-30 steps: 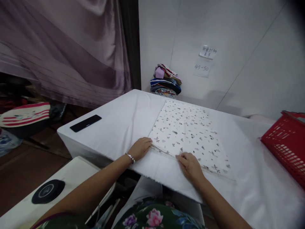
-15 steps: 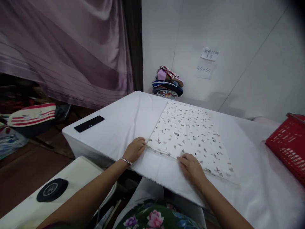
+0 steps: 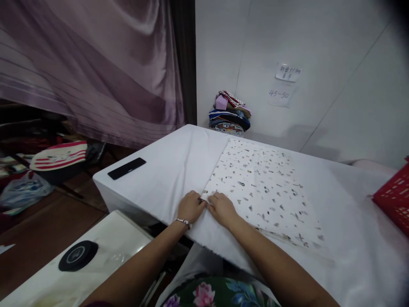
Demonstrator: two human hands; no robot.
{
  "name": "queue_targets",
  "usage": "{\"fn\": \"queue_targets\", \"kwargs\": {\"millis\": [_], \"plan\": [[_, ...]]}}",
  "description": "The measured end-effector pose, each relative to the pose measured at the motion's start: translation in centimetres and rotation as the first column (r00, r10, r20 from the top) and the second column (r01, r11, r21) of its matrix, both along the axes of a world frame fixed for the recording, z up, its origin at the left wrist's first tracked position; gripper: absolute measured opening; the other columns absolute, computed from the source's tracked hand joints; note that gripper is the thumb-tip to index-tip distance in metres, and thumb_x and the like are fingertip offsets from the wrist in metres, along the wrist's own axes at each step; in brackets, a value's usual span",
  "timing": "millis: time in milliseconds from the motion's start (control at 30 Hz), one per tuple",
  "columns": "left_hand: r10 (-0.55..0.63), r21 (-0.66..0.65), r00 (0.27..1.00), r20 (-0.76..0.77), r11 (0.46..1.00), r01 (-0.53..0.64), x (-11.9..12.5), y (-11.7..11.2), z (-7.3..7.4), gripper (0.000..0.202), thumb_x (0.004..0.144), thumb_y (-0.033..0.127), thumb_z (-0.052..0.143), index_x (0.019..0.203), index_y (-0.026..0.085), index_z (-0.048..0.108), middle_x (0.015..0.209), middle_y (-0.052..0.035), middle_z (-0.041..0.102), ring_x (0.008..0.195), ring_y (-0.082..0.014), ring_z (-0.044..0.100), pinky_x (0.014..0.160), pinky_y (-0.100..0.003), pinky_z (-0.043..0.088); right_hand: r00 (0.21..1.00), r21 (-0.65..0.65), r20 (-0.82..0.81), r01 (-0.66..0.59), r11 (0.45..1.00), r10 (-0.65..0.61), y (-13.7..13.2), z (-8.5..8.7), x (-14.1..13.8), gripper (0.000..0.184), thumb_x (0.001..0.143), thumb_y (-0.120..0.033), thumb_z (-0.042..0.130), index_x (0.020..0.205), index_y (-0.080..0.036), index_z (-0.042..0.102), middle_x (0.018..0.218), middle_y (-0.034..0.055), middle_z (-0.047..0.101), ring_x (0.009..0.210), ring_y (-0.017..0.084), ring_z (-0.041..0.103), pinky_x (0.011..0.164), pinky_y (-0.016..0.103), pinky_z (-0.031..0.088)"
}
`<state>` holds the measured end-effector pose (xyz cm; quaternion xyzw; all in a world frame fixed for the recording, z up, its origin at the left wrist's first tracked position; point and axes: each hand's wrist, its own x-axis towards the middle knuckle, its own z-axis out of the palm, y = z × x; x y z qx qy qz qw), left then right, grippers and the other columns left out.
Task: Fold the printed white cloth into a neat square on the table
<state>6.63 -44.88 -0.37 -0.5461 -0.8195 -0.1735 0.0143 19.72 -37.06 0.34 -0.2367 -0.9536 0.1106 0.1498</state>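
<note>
A white cloth [image 3: 258,187] with a small grey and brown print lies flat on the white-covered table, folded into layers along its near edge. At its near left corner my left hand [image 3: 191,207] is closed, fingers pinching the corner. Close beside it, my right hand [image 3: 223,209] has its fingers bent and pressed together on the same near edge. The fingertips of both hands nearly meet, and they partly hide the corner. The right forearm passes over part of the cloth's near edge.
A black phone [image 3: 127,168] lies on the table [image 3: 166,170] at the left. Folded clothes [image 3: 229,115] are stacked at the far edge, by the wall. A red basket [image 3: 394,194] stands at the right. A round black object [image 3: 78,256] sits on a white surface at lower left.
My right hand has slid left along the cloth's near edge to the corner, beside my left hand. My left hand stays at that corner. The view has shifted slightly.
</note>
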Motion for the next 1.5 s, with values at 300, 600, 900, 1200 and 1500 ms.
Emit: {"fn": "queue_targets", "kwargs": {"millis": [300, 600, 900, 1200, 1500], "plan": [[0.116, -0.031, 0.976, 0.186, 0.993, -0.112, 1.1, 0.9, 0.0, 0.006, 0.074, 0.025, 0.052, 0.073, 0.019, 0.051, 0.074, -0.0033, 0.061, 0.07, -0.0183, 0.059, 0.06, -0.029, 0.04, 0.976, -0.217, -0.183, 0.079, 0.973, -0.12, 0.6, -2.1, -0.1, 0.017, 0.081, -0.015, 0.05, 0.088, -0.023, 0.063, 0.088, 0.0025, 0.062, 0.09, 0.017, 0.055, 0.077, 0.028, 0.041], [0.078, 0.03, 0.383, 0.92, 0.963, -0.267, 1.6, 1.8, -0.1, 0.015, 0.076, 0.019, 0.053, 0.088, 0.019, 0.044, 0.066, 0.003, 0.061, 0.055, -0.0102, 0.06, 0.054, -0.024, 0.05, 0.955, -0.353, -0.242, 0.078, 0.932, -0.171, 0.6, -1.7, 0.0, 0.019, 0.082, -0.022, 0.05, 0.095, -0.024, 0.062, 0.088, 0.0001, 0.064, 0.08, 0.015, 0.057, 0.071, 0.026, 0.043], [0.035, 0.059, 0.211, 0.977, 0.905, -0.422, 0.8, 1.6, -0.6, 0.021, 0.066, 0.009, 0.057, 0.084, 0.017, 0.049, 0.063, 0.0039, 0.058, 0.057, -0.0094, 0.059, 0.052, -0.021, 0.052, 0.907, -0.238, -0.407, 0.01, 0.971, -0.109, 0.2, -1.3, 0.3, 0.029, 0.084, -0.016, 0.04, 0.105, -0.02, 0.06, 0.089, 0.0045, 0.058, 0.083, 0.015, 0.054, 0.074, 0.025, 0.044], [-0.099, 0.157, 0.155, 0.983, 0.889, -0.43, 0.7, 1.0, -1.1, 0.027, 0.059, 0.011, 0.061, 0.083, 0.017, 0.05, 0.058, 0.0039, 0.06, 0.052, -0.0107, 0.058, 0.051, -0.023, 0.051, 0.994, -0.079, -0.105, 0.032, 0.996, -0.04, -0.8, -1.1, -0.2, 0.034, 0.085, -0.018, 0.041, 0.114, -0.026, 0.057, 0.087, 0.004, 0.056, 0.079, 0.016, 0.052, 0.066, 0.023, 0.041], [-0.157, 0.174, 0.076, 0.985, 0.906, -0.386, 0.4, 0.5, -0.6, 0.043, 0.058, 0.029, 0.069, 0.094, 0.017, 0.048, 0.06, 0.0047, 0.057, 0.056, -0.0121, 0.059, 0.055, -0.026, 0.052, 0.999, -0.055, -0.015, 0.034, 0.998, -0.035, -1.1, -0.8, -0.6, 0.032, 0.085, -0.018, 0.04, 0.114, -0.024, 0.054, 0.09, 0.005, 0.055, 0.084, 0.017, 0.051, 0.067, 0.024, 0.04]]}}
